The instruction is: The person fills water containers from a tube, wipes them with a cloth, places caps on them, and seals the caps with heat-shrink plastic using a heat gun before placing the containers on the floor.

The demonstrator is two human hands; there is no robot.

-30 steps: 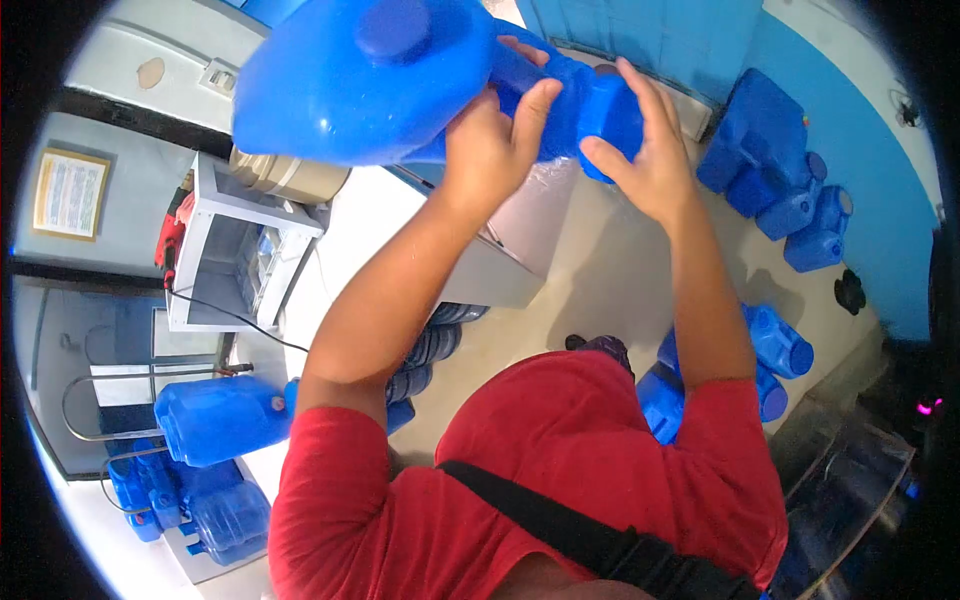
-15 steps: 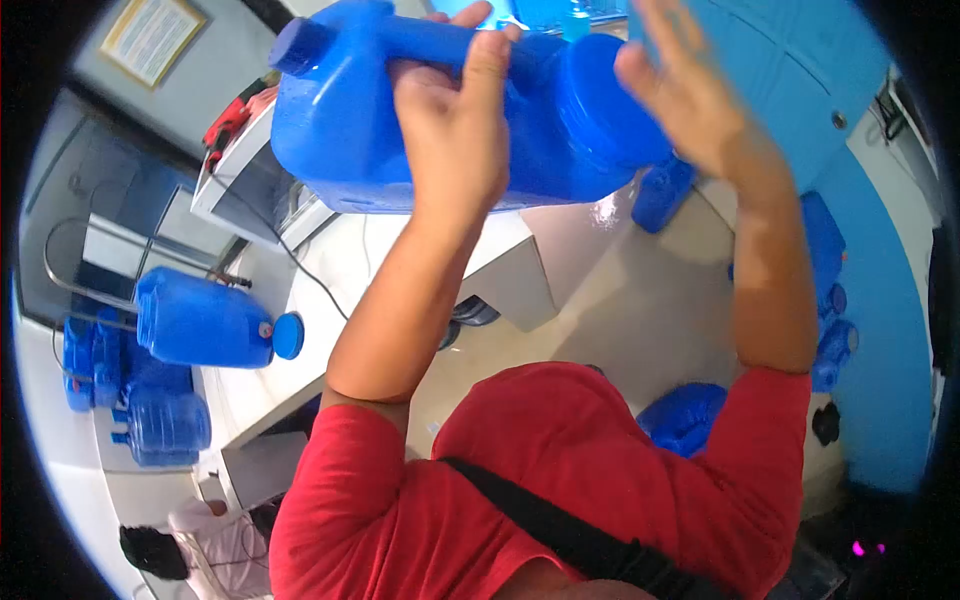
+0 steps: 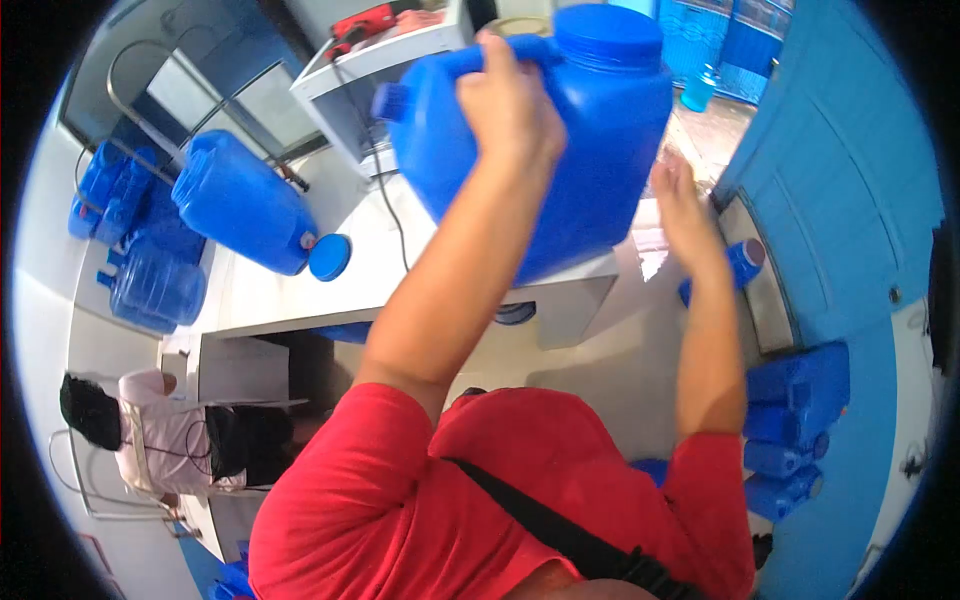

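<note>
A large blue water jug (image 3: 600, 170) is held up in front of me, roughly upright, above the right end of the white counter (image 3: 300, 300). My left hand (image 3: 512, 110) is wrapped round its top handle. A wide blue screw cap (image 3: 608, 38) covers the main mouth, and a small capped spout (image 3: 393, 102) points left. Beside the jug's lower right side is my right hand (image 3: 690, 215), fingers stretched out and slightly blurred; I cannot tell whether it touches the jug.
An uncapped blue jug (image 3: 245, 205) leans on the counter by a curved metal tap, near a loose blue lid (image 3: 330, 257). Several containers (image 3: 795, 400) stand at right by a blue door (image 3: 830, 200). Another person (image 3: 165, 430) is at lower left. A red tool (image 3: 362, 25) lies on a shelf.
The jug has turned from lying on its side to nearly upright, my left hand still on its handle. My right hand has dropped from the cap end to the jug's lower side.
</note>
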